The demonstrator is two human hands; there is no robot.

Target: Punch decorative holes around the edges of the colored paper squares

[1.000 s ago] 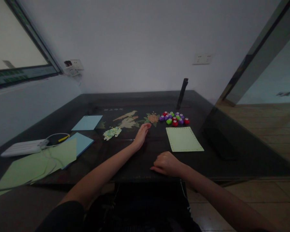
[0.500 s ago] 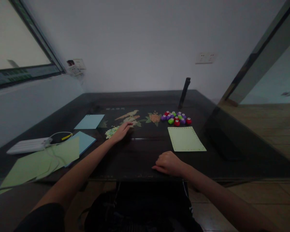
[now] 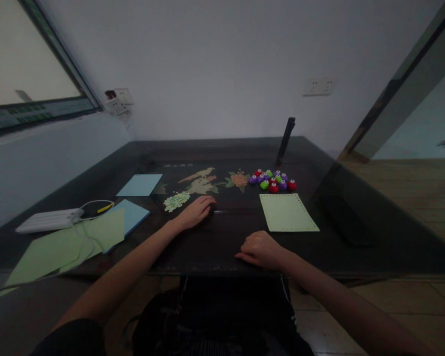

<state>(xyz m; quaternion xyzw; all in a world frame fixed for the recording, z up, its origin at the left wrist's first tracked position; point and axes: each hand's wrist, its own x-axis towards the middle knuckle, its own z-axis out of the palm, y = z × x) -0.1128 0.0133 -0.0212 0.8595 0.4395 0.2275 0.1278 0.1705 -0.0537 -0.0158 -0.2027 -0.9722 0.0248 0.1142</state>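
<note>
My left hand lies palm down on the dark table, its fingers stretched out loosely with nothing visible in them. Just to its left is a cluster of small pale green and yellow pieces. My right hand rests near the front edge, curled into a fist with the thumb out; no object shows in it. Beyond it and to the right lies a pale green sheet with small marks along its borders. Behind that sheet sit several red, green and purple balls with eye-like white tops.
On the left are light blue sheets, pale green papers and a white power strip with a cable. A dark stick-like object stands upright at the back right. A black flat object lies far right.
My left hand has moved right and nearer to me, away from the cluster of small pale pieces, which now shows fully. My right hand stays in place.
</note>
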